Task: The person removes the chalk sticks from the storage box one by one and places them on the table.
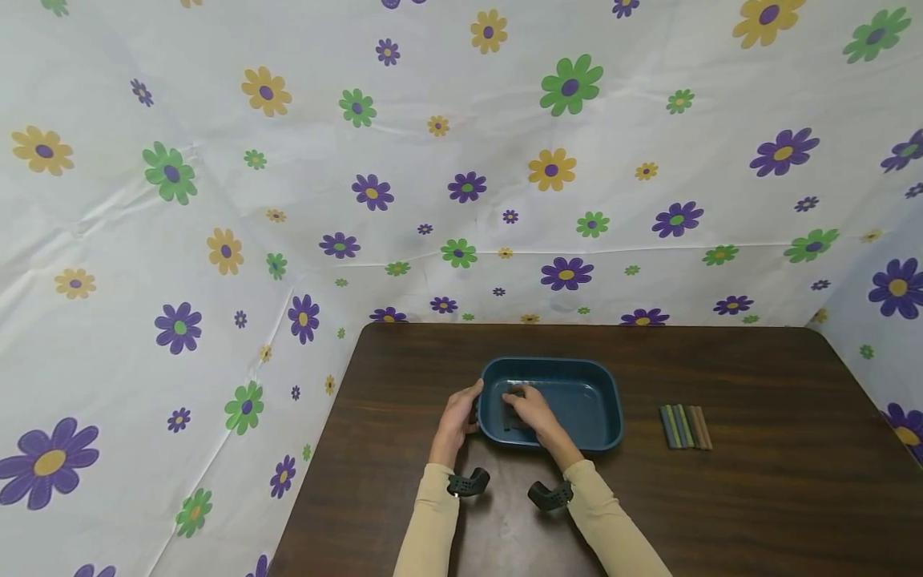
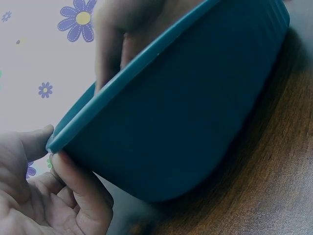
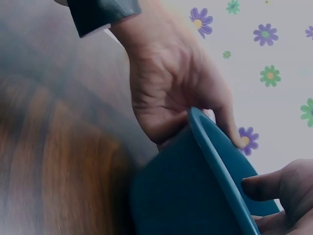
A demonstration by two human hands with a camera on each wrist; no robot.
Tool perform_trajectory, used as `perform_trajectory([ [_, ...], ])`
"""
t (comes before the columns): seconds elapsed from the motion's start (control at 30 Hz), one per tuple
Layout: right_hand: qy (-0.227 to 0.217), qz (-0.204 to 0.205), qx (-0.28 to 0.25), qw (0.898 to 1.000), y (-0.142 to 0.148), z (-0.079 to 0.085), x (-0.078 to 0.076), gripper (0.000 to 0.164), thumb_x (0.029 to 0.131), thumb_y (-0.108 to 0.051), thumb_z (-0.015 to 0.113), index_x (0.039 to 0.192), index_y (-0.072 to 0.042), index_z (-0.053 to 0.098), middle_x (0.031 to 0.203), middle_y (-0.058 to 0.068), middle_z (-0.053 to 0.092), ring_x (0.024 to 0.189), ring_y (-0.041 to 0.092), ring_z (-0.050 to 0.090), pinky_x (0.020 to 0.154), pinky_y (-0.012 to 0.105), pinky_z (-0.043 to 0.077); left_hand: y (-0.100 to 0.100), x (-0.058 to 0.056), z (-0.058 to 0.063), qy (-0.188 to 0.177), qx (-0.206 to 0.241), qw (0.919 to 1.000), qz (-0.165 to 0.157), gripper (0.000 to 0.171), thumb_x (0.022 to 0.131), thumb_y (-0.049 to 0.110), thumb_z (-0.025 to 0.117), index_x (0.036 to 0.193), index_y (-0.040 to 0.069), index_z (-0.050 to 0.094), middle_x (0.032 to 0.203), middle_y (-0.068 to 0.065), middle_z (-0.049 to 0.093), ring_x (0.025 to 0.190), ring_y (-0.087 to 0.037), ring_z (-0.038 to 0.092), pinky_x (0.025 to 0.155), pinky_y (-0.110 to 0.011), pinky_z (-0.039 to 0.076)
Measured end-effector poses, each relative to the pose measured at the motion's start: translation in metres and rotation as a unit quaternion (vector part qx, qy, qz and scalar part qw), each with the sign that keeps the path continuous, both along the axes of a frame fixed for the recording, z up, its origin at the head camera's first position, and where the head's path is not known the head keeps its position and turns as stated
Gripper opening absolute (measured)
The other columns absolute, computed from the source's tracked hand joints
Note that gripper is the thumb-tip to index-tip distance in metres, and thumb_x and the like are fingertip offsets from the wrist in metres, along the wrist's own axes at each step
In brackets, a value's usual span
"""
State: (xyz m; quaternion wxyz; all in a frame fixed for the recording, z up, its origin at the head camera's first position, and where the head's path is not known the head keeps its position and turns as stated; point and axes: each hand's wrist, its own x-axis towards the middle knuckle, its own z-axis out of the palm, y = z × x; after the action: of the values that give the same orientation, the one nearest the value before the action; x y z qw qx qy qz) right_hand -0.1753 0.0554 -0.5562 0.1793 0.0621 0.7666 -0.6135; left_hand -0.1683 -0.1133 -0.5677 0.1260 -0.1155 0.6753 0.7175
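Note:
A blue plastic basin sits on the table, its wall large in the left wrist view. My left hand grips its left rim, with the thumb at the lip and curled fingers beneath. Reaching over the near side, my right hand is inside the basin with bent fingers, over a dark flat piece near the left end. In the right wrist view the thumb and fingers are bent below the rim; I cannot tell whether they hold the dark piece.
Several coloured sticks, in blue, green and brown, lie side by side to the right of the basin. The dark wood table meets a white flower-printed sheet at its back edge and sides. Black wrist cameras sit on both wrists.

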Motion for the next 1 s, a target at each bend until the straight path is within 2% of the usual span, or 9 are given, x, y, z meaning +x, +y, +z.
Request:
perform_trajectory([
  [0.23, -0.006, 0.027, -0.062, 0.998, -0.017, -0.005, -0.004, 0.042, 0.106, -0.013, 0.056, 0.138, 0.013, 0.051, 0.118, 0.024, 0.065, 0.103, 0.036, 0.069, 0.084, 0.047, 0.059, -0.001, 0.0, -0.001, -0.014, 0.014, 0.9998, 0.0, 0.045, 0.107, 0.042, 0.057, 0.114, -0.002, 0.065, 0.073, 0.003, 0.056, 0.061, -0.008, 0.055, 0.054, -0.023, 0.046],
  [0.37, 0.0, 0.018, -0.076, 0.997, -0.021, -0.006, -0.004, 0.04, 0.102, -0.007, 0.06, 0.135, 0.015, 0.053, 0.114, 0.025, 0.066, 0.101, 0.036, 0.07, 0.085, 0.048, 0.058, -0.001, -0.001, -0.002, -0.018, 0.014, 0.9997, 0.001, 0.049, 0.106, 0.043, 0.058, 0.116, -0.005, 0.065, 0.074, 0.003, 0.056, 0.063, -0.008, 0.055, 0.056, -0.023, 0.046],
  [0.6, 0.016, 0.013, -0.081, 0.996, -0.023, -0.007, -0.005, 0.051, 0.091, 0.002, 0.069, 0.135, 0.018, 0.049, 0.118, 0.029, 0.063, 0.102, 0.037, 0.068, 0.084, 0.049, 0.059, -0.001, -0.003, -0.001, -0.017, 0.011, 0.9998, -0.003, 0.053, 0.106, 0.045, 0.058, 0.124, -0.005, 0.064, 0.076, 0.002, 0.056, 0.067, -0.009, 0.056, 0.059, -0.024, 0.049],
  [0.73, 0.016, 0.015, -0.084, 0.996, -0.024, -0.008, -0.005, 0.052, 0.089, 0.006, 0.07, 0.135, 0.018, 0.048, 0.118, 0.032, 0.061, 0.097, 0.037, 0.07, 0.08, 0.048, 0.06, -0.001, -0.003, -0.001, -0.017, 0.016, 0.9997, -0.006, 0.056, 0.106, 0.046, 0.058, 0.128, -0.005, 0.063, 0.079, 0.001, 0.059, 0.069, -0.01, 0.06, 0.059, -0.024, 0.051],
  [0.9, 0.016, 0.022, -0.069, 0.997, -0.024, -0.008, -0.005, 0.053, 0.088, 0.009, 0.07, 0.136, 0.017, 0.049, 0.111, 0.03, 0.064, 0.087, 0.03, 0.069, 0.074, 0.044, 0.06, -0.001, -0.002, -0.002, -0.021, 0.018, 0.9996, -0.009, 0.055, 0.107, 0.045, 0.057, 0.131, -0.004, 0.062, 0.09, -0.004, 0.064, 0.074, -0.01, 0.064, 0.064, -0.025, 0.053],
  [1.0, 0.013, 0.034, -0.058, 0.998, -0.024, -0.006, -0.005, 0.053, 0.089, 0.01, 0.07, 0.137, 0.016, 0.048, 0.106, 0.026, 0.065, 0.083, 0.026, 0.068, 0.072, 0.044, 0.061, -0.001, -0.002, -0.002, -0.022, 0.016, 0.9996, -0.008, 0.053, 0.107, 0.044, 0.057, 0.129, -0.004, 0.063, 0.088, -0.003, 0.062, 0.072, -0.009, 0.062, 0.065, -0.026, 0.052],
])
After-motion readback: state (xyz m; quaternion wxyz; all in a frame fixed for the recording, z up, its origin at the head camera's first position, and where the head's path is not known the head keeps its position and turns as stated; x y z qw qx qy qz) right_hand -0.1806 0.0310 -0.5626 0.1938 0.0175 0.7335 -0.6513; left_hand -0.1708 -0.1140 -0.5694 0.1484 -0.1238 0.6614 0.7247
